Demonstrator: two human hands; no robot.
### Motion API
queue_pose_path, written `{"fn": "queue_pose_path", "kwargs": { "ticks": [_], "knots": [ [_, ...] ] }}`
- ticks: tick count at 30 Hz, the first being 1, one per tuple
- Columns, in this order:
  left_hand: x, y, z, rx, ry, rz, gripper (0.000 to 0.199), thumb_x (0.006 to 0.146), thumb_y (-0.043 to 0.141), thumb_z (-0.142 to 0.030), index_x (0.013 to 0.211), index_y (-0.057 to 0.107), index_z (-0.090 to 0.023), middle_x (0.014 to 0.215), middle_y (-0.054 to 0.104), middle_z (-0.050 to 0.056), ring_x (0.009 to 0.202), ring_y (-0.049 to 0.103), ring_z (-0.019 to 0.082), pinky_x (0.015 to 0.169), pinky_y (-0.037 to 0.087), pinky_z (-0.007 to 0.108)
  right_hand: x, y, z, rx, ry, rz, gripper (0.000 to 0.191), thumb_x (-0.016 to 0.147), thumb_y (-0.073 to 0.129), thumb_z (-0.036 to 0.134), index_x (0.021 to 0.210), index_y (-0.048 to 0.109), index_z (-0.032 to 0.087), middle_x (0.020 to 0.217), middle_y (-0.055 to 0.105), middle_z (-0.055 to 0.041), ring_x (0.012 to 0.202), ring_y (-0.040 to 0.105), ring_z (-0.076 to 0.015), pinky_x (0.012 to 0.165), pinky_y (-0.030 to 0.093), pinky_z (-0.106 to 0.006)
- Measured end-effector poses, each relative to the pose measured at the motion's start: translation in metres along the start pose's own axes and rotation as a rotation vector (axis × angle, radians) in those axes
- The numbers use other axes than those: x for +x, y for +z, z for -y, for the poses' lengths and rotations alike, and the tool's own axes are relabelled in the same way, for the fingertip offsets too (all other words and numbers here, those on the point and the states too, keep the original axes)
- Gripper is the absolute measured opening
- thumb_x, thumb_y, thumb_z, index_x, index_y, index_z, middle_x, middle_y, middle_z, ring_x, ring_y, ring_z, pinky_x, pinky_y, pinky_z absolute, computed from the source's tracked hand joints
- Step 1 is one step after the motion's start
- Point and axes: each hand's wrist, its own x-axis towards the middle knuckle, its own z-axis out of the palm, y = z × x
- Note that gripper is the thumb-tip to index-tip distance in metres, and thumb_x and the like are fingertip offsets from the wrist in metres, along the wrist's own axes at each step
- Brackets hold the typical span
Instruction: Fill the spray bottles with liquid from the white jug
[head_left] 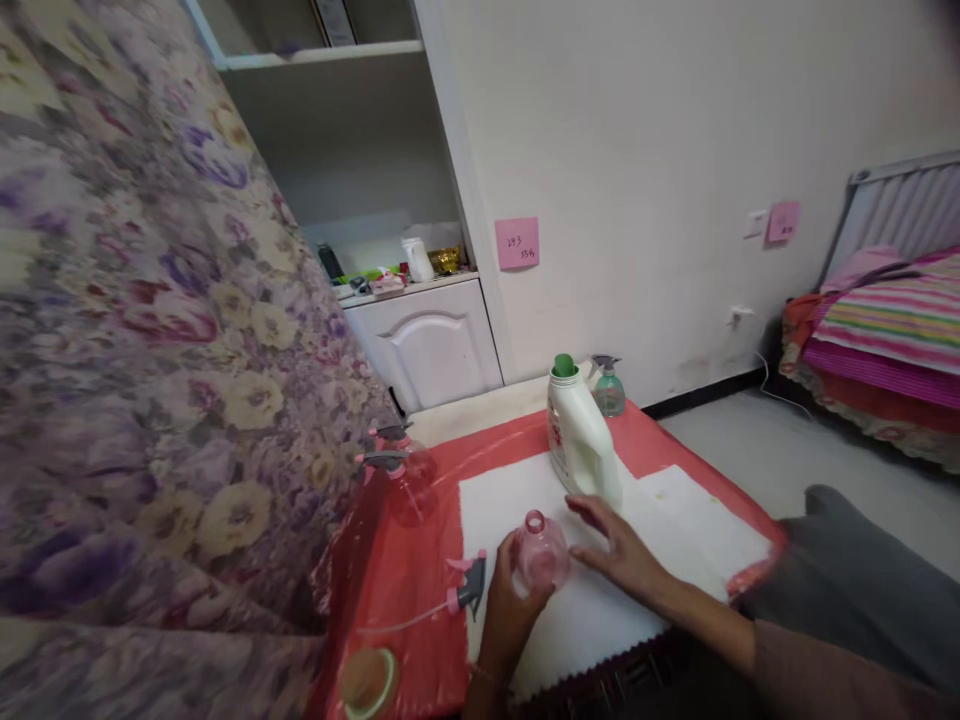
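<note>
My left hand [516, 590] is closed around a clear pink spray bottle [545, 555], upright with its neck uncapped. Just right of the bottle, my right hand [615, 548] has its fingers apart and holds nothing. Behind it stands a large white detergent jug [581, 430], with a green piece [564, 366] in its mouth. A grey and pink trigger sprayer head [469, 588] with its thin tube lies left of my left hand. Whether the bottle contains any liquid I cannot tell.
Two pink spray bottles [412, 495] with triggers stand at the left, a green one [610, 392] behind the jug. White cloths [690, 515] lie on the red table cover [420, 625]. A brown round object [365, 680] sits at the near left, by the floral curtain [172, 400].
</note>
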Motion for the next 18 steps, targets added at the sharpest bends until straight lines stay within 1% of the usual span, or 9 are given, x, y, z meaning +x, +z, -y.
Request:
{"fn": "queue_pose_path", "kwargs": {
  "ticks": [1,3,4,5,6,8,10,15,18],
  "knots": [
    [0.0,0.0,-0.001,0.008,0.001,-0.007,0.071,0.068,0.071,-0.026,0.133,0.044,-0.019,0.138,0.056,0.012,0.128,0.053,0.027,0.109,0.04,0.041,0.002,-0.012,0.006,-0.001,-0.018,-0.047,0.049,0.082,0.068,0.033,0.128,0.053,0.026,0.133,0.057,-0.01,0.124,0.054,-0.0271,0.109,0.041,-0.048],
    [-0.001,0.0,-0.005,0.025,0.001,-0.019,0.069,0.068,0.07,-0.026,0.131,0.044,-0.018,0.134,0.057,0.013,0.125,0.055,0.028,0.108,0.042,0.042,0.009,-0.034,0.014,0.002,-0.008,-0.228,0.038,0.085,0.064,0.037,0.121,0.056,0.025,0.123,0.061,-0.0095,0.114,0.06,-0.0254,0.104,0.045,-0.048],
    [-0.001,0.0,-0.007,0.031,-0.002,-0.028,0.067,0.068,0.069,-0.026,0.13,0.045,-0.017,0.133,0.058,0.014,0.123,0.056,0.028,0.107,0.042,0.042,0.014,-0.044,0.015,0.012,0.011,-0.335,0.038,0.084,0.064,0.04,0.118,0.056,0.024,0.119,0.063,-0.0098,0.108,0.061,-0.0253,0.101,0.047,-0.048],
    [-0.002,0.001,-0.01,0.037,-0.007,-0.037,0.066,0.068,0.07,-0.027,0.129,0.046,-0.017,0.131,0.059,0.014,0.122,0.056,0.028,0.106,0.043,0.042,0.018,-0.051,0.015,0.019,0.041,-0.412,0.04,0.082,0.065,0.042,0.116,0.056,0.023,0.118,0.063,-0.0105,0.105,0.062,-0.0256,0.098,0.049,-0.048],
    [-0.002,0.001,-0.012,0.041,-0.014,-0.047,0.065,0.068,0.07,-0.027,0.128,0.046,-0.018,0.129,0.06,0.014,0.12,0.058,0.028,0.104,0.044,0.042,0.023,-0.057,0.013,0.024,0.076,-0.457,0.043,0.079,0.067,0.044,0.114,0.057,0.023,0.118,0.062,-0.0111,0.104,0.062,-0.0263,0.096,0.049,-0.048],
    [-0.003,0.001,-0.014,0.048,-0.021,-0.067,0.063,0.068,0.07,-0.029,0.126,0.048,-0.019,0.127,0.062,0.013,0.117,0.06,0.028,0.102,0.046,0.042,0.031,-0.063,0.007,0.034,0.143,-0.457,0.047,0.074,0.071,0.046,0.111,0.058,0.021,0.118,0.062,-0.012,0.106,0.061,-0.0281,0.094,0.05,-0.048],
    [-0.004,0.001,-0.013,0.048,-0.009,-0.082,0.062,0.068,0.069,-0.029,0.126,0.048,-0.019,0.126,0.062,0.013,0.116,0.06,0.028,0.101,0.046,0.043,0.037,-0.062,0.0,0.048,0.178,-0.401,0.046,0.071,0.073,0.046,0.108,0.059,0.021,0.115,0.065,-0.0117,0.104,0.062,-0.0289,0.091,0.051,-0.046],
    [0.001,0.004,0.0,0.058,0.006,-0.136,0.066,0.066,0.07,-0.026,0.126,0.046,-0.018,0.127,0.06,0.015,0.115,0.059,0.029,0.101,0.046,0.047,0.053,-0.052,-0.012,0.086,0.173,-0.33,0.041,0.069,0.073,0.045,0.098,0.062,0.019,0.097,0.07,-0.0078,0.092,0.065,-0.0281,0.082,0.052,-0.041],
    [0.006,0.008,0.005,0.044,0.014,-0.211,0.063,0.065,0.068,-0.026,0.124,0.048,-0.018,0.124,0.06,0.014,0.114,0.059,0.03,0.098,0.048,0.047,0.064,-0.049,-0.012,0.097,0.169,-0.311,0.039,0.068,0.072,0.046,0.095,0.062,0.018,0.092,0.07,-0.006,0.089,0.064,-0.0274,0.079,0.052,-0.039]
  ]
}}
